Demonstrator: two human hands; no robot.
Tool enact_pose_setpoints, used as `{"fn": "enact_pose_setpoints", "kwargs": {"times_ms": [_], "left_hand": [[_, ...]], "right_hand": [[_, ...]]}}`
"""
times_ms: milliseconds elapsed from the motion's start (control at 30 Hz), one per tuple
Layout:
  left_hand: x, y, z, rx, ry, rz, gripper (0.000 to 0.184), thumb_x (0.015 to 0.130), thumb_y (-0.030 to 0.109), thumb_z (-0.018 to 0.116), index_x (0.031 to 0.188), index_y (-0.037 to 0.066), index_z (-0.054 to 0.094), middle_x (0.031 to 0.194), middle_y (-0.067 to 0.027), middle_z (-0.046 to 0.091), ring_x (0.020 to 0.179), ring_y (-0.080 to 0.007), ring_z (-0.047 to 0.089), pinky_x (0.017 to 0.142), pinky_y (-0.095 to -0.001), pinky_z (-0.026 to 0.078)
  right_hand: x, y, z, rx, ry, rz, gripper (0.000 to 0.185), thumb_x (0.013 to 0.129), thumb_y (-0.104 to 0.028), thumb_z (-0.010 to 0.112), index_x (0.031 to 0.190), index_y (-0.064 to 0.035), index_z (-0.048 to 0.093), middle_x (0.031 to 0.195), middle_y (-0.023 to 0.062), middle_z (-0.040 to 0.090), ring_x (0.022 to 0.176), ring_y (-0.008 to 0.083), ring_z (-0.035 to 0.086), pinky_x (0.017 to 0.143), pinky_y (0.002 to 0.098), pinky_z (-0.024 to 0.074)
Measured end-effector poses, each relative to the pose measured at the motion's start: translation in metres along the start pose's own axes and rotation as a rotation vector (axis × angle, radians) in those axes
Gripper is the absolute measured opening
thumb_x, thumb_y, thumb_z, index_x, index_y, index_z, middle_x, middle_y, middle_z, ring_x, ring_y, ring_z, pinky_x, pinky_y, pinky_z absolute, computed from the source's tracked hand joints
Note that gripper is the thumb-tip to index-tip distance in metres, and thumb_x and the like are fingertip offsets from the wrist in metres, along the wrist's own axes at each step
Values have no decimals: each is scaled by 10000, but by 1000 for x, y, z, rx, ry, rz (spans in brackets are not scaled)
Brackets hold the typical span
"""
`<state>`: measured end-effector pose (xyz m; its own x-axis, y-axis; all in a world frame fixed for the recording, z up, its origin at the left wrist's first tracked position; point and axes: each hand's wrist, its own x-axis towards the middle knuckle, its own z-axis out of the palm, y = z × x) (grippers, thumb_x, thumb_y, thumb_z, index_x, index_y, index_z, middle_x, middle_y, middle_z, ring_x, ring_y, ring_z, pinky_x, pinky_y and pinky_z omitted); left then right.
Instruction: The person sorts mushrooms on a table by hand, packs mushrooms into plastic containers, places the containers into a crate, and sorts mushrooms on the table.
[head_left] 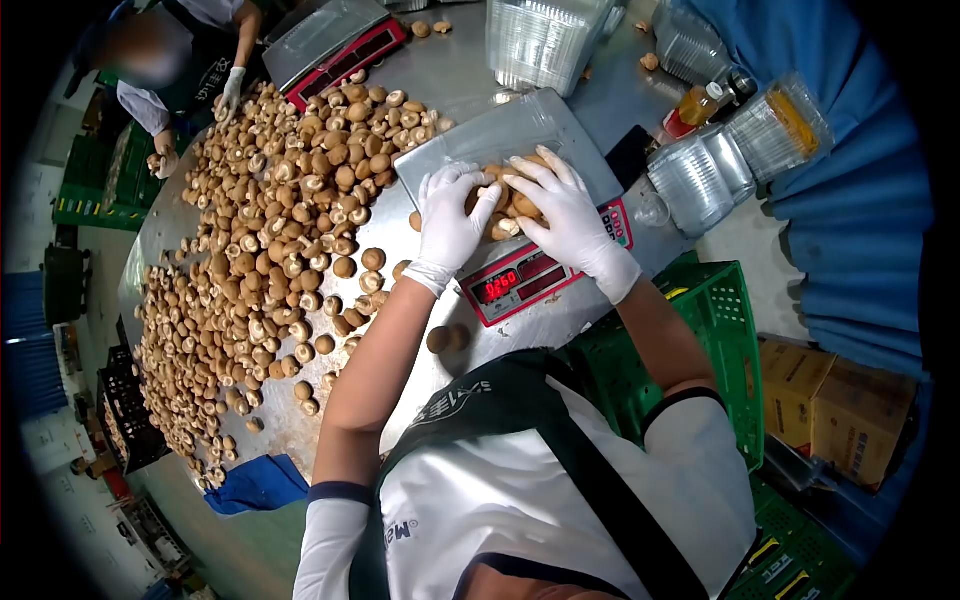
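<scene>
Brown-capped mushrooms (525,204) sit in a group on the metal plate of a digital scale (560,125); clear plastic shows around them, partly hidden by my hands. My left hand (452,222), in a white glove, curls around the left side of this group, thumb and fingertips against the mushrooms. Over the right side lies my right hand (575,222), also gloved, fingers stretched and spread across the caps. Red digits light up the scale's display (500,286), below my hands. Fingertip contact is partly hidden.
A big heap of loose mushrooms (290,220) covers the table's left. Stacked clear trays (545,45) stand at the back, more trays (700,180) and a bottle (697,105) at right. Across the table, a co-worker's gloved hand (231,95) is near another scale (335,50). A green crate (735,330) stands below.
</scene>
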<state>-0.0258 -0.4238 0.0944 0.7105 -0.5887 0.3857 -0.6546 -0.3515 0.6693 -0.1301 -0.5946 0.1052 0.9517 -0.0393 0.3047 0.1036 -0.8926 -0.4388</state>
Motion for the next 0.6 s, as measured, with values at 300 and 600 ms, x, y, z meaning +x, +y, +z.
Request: {"fn": "enact_pose_setpoints", "kwargs": {"times_ms": [300,600], "left_hand": [[-22,2,-40,145,-219,277,294,788,75,715,1070,159,699,1152,-74,598,1188,-293,505,1062,-466,368],[-9,-4,-4,35,-105,79,354,735,195,832,939,52,581,980,-143,587,971,-359,551,888,-423,447]], "right_hand": [[-8,6,-26,252,189,-51,318,814,-62,692,1130,-92,699,1192,94,655,1171,328,547,1043,423,434],[-18,3,3,149,194,-2,330,821,-49,663,1145,-113,676,1167,59,597,1127,329,503,1005,429,438]]}}
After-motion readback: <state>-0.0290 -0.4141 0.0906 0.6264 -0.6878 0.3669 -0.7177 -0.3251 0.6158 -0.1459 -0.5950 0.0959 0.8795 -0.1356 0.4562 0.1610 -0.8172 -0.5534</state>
